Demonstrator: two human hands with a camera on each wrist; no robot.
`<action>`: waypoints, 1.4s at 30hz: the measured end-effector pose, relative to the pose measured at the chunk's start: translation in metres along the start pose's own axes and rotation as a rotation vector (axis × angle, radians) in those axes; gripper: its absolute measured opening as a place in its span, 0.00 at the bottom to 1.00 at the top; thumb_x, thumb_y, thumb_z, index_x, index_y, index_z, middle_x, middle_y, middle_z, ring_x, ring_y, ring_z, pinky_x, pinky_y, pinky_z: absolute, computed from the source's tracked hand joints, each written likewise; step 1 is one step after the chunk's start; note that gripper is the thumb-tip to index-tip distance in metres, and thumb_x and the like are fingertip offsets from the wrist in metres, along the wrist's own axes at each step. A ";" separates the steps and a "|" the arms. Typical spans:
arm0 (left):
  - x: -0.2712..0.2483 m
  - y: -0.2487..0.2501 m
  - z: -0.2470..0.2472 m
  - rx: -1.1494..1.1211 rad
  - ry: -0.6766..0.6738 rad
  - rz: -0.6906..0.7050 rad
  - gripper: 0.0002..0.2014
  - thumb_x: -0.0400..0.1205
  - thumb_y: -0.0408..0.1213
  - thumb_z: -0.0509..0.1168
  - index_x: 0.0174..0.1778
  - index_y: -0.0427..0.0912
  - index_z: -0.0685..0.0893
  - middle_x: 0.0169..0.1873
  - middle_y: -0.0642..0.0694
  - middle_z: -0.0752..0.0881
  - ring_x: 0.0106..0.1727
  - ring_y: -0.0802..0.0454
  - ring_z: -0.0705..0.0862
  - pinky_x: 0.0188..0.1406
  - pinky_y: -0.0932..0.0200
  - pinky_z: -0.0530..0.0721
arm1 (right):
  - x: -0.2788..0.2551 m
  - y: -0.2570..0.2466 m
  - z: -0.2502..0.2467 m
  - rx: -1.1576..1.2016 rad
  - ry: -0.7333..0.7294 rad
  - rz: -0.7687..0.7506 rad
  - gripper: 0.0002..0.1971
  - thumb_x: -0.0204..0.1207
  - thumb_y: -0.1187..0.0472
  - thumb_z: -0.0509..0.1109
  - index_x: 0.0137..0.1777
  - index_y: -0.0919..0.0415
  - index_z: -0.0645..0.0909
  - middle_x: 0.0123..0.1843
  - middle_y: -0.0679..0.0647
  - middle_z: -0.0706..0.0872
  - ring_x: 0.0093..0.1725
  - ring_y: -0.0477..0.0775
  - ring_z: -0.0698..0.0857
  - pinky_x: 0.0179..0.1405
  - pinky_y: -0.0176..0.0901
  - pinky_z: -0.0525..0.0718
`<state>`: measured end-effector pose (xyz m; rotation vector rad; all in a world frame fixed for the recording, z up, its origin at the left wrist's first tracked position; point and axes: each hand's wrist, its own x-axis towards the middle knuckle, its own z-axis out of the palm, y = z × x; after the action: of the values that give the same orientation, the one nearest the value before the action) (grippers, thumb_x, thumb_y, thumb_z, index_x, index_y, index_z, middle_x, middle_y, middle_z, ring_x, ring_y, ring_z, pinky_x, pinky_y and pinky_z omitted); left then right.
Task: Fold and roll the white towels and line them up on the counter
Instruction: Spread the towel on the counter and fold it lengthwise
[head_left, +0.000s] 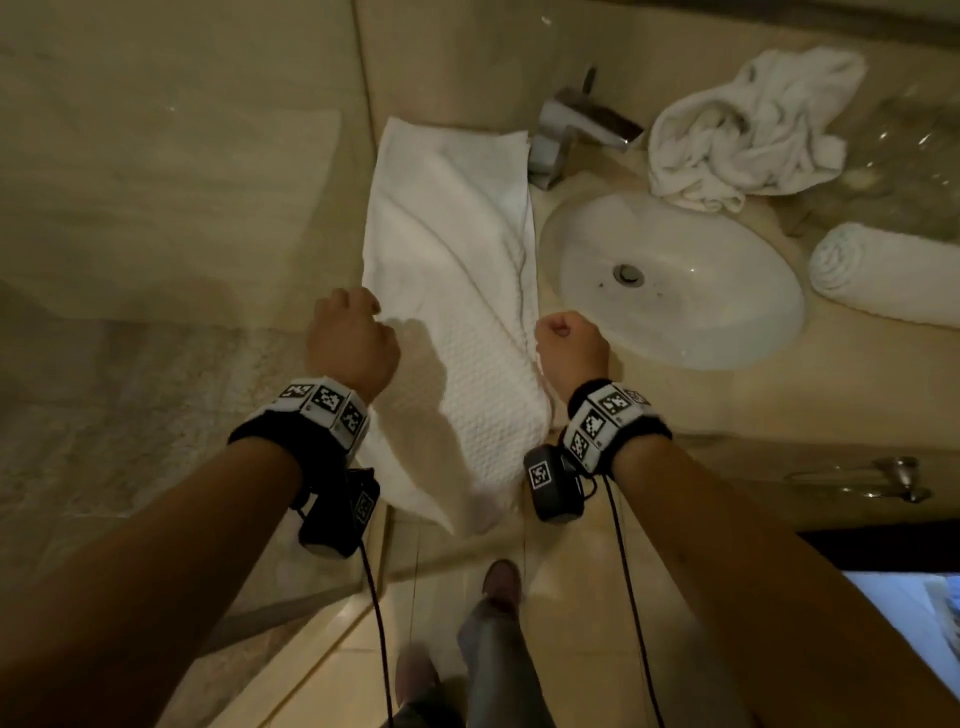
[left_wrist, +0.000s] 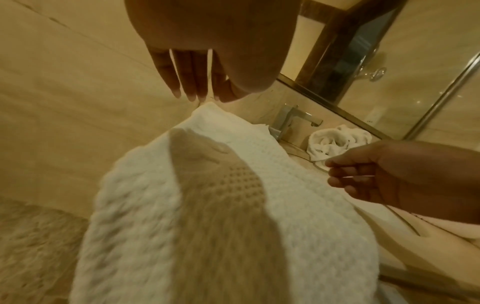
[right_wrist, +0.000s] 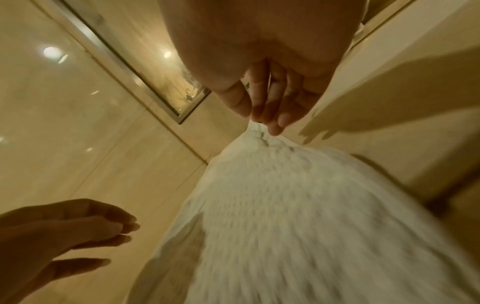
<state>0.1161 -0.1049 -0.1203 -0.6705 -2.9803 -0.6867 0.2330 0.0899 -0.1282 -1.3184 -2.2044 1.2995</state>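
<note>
Both forearms reach in from the near edge, each wrist banded with black-and-white square marker tags that carry no readable words. Between them a long white towel (head_left: 457, 291) lies on the beige counter (head_left: 649, 395), its near end drooping over the counter's front edge. Each hand nips a side edge of it: the left hand (head_left: 350, 338) between fingertips and thumb, as the left wrist view shows, and the right hand (head_left: 570, 347) likewise pinched shut, as the right wrist view shows. Just right of the towel sits an oval white sink (head_left: 675, 280). Farther right lies a rolled towel (head_left: 883, 275), visible only from the head camera. Beyond the sink stand a chrome faucet (head_left: 571, 135) and a crumpled towel (head_left: 748, 130).
</note>
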 end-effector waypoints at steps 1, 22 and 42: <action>0.010 0.004 0.004 0.001 -0.043 0.036 0.15 0.79 0.34 0.62 0.60 0.35 0.79 0.59 0.34 0.79 0.62 0.35 0.76 0.57 0.45 0.76 | 0.011 -0.004 0.002 -0.015 -0.020 0.013 0.11 0.81 0.59 0.63 0.56 0.58 0.85 0.53 0.52 0.88 0.48 0.49 0.81 0.40 0.30 0.71; 0.139 0.054 0.079 0.192 -0.363 0.018 0.32 0.82 0.55 0.57 0.78 0.40 0.60 0.77 0.36 0.60 0.80 0.40 0.58 0.75 0.41 0.65 | 0.196 -0.056 0.046 0.124 -0.489 0.411 0.14 0.71 0.53 0.75 0.35 0.57 0.74 0.30 0.50 0.74 0.25 0.49 0.71 0.17 0.36 0.67; 0.188 0.054 0.084 0.314 -0.476 -0.032 0.32 0.85 0.58 0.45 0.82 0.46 0.49 0.83 0.39 0.45 0.84 0.40 0.40 0.76 0.30 0.52 | 0.260 -0.048 0.059 0.141 -0.432 0.150 0.31 0.50 0.34 0.75 0.47 0.57 0.83 0.55 0.57 0.89 0.55 0.59 0.88 0.59 0.65 0.85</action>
<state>-0.0251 0.0503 -0.1538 -0.8638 -3.4130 -0.0459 0.0261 0.2578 -0.1775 -1.2622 -2.2543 1.9133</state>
